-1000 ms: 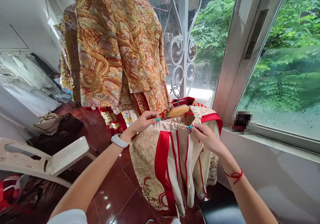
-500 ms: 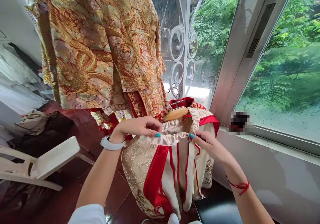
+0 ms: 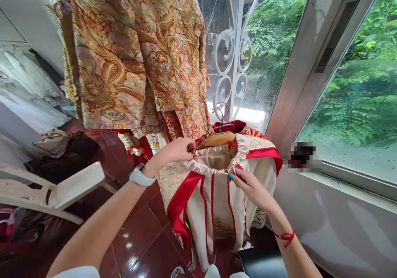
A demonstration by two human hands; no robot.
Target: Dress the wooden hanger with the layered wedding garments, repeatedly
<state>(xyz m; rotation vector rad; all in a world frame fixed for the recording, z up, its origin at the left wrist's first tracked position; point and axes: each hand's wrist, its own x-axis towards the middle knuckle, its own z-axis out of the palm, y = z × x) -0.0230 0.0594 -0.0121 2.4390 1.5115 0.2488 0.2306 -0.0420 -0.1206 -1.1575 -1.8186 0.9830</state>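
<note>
A cream and red embroidered skirt (image 3: 214, 199) hangs from a wooden hanger (image 3: 219, 138), its metal hook caught on the white scrolled window grille (image 3: 231, 58). My left hand (image 3: 176, 149), with a white watch on the wrist, is closed on the left end of the skirt's gathered elastic waistband (image 3: 214, 171), next to the hanger. My right hand (image 3: 249, 185), a red string round its wrist, pinches the front of the same waistband. Above and to the left hangs a gold and red embroidered jacket (image 3: 136, 54).
A white chair (image 3: 58, 189) stands at the left on the dark red tiled floor (image 3: 139, 236), beside a dark heap of bags (image 3: 62, 152). A window (image 3: 350, 104) with a low white sill fills the right. A black seat (image 3: 263, 263) sits below my right arm.
My left hand slid from the front of the waistband back to its end by the hanger. My right hand dropped slightly, and the skirt's panels swung and hang straighter.
</note>
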